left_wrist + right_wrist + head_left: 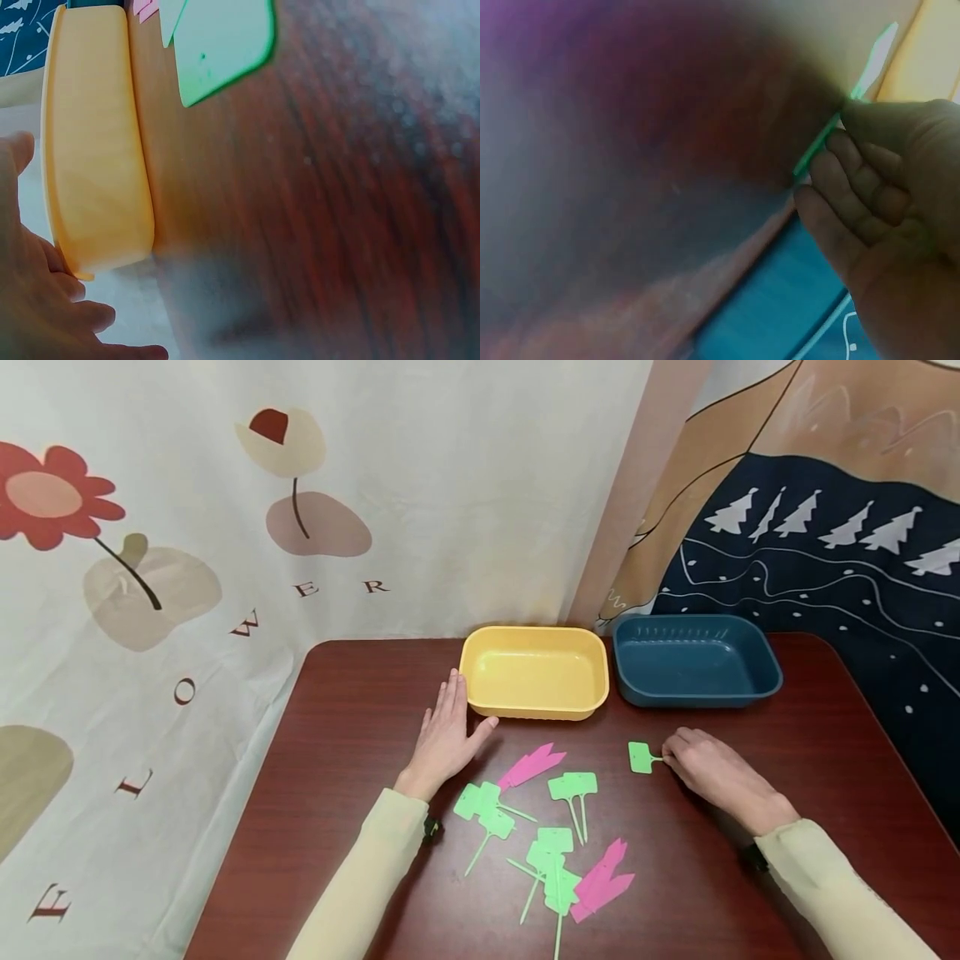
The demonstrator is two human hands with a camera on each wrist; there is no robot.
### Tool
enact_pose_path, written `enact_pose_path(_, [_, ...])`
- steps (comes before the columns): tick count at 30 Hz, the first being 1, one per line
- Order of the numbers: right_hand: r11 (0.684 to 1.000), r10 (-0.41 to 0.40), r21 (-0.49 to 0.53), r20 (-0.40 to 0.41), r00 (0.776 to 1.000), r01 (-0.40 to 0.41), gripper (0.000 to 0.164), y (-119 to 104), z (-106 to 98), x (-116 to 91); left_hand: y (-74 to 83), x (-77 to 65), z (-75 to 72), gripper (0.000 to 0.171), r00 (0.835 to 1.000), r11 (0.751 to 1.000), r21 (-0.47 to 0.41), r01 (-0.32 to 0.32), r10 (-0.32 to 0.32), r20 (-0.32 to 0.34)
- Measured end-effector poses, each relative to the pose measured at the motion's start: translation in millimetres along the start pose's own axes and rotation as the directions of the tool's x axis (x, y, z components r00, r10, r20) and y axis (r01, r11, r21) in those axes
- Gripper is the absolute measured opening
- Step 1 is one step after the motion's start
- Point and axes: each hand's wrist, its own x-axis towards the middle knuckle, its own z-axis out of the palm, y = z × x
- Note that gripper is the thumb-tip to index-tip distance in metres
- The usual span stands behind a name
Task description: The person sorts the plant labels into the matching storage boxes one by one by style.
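Observation:
My right hand [705, 768] pinches a green T-shaped plant label [641, 757] by its thin stem, below the blue basin. In the right wrist view the stem of this plant label [817, 146] runs between thumb and fingertips. My left hand [444, 739] has its fingers straight, laid against the left end of the yellow basin [534, 708]. On the table between the hands lie several green plant labels [572, 787] in loose groups. Two bunches of pink pointed labels [531, 766] lie among them, one near the left thumb, one nearer the front.
The blue basin [697, 700] stands right of the yellow one at the back of the dark red-brown table [337, 727]. Behind the table hang a white curtain [465, 502] with flower prints and a dark cloth [810, 560] with white trees.

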Motion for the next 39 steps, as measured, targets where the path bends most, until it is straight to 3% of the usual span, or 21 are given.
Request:
enact_pose_path(6, [1.0,0.023,0.013,0.058,0.998,-0.024,0.021,1.1,-12.5,1.0,0.0,-0.1,-0.5,0.099,1.0,1.0,0.003,0.009,-0.009,0.008])
enact_pose_path(10, [1.0,0.014,0.012,0.094,0.995,-0.015,0.018,4.3,-19.4,0.8,0.3,-0.3,-1.0,0.1,1.0,1.0,0.001,0.004,-0.004,0.006])
enact_pose_path(16, [0.996,-0.062,-0.05,0.111,0.992,0.068,0.011,5.3,-23.1,5.8,-0.4,-1.1,-1.0,0.098,1.0,1.0,-0.007,-0.003,0.003,0.002])
enact_pose_path(23, [0.971,-0.159,-0.163,0.121,0.98,0.178,0.017,4.3,-20.8,8.9,-0.1,0.0,0.0,0.099,1.0,1.0,-0.009,0.006,-0.006,0.014])
enact_pose_path(32, [0.982,-0.143,-0.111,0.098,0.985,0.154,0.016,8.3,-14.8,12.1,0.1,-1.1,-1.0,0.099,1.0,1.0,-0.013,0.002,-0.002,0.007])
enact_pose_path(39, [0.988,-0.129,-0.069,0.135,0.982,0.139,0.02,12.6,-19.0,13.1,0.3,-1.3,-0.9,0.099,1.0,1.0,-0.025,0.002,-0.002,0.003])
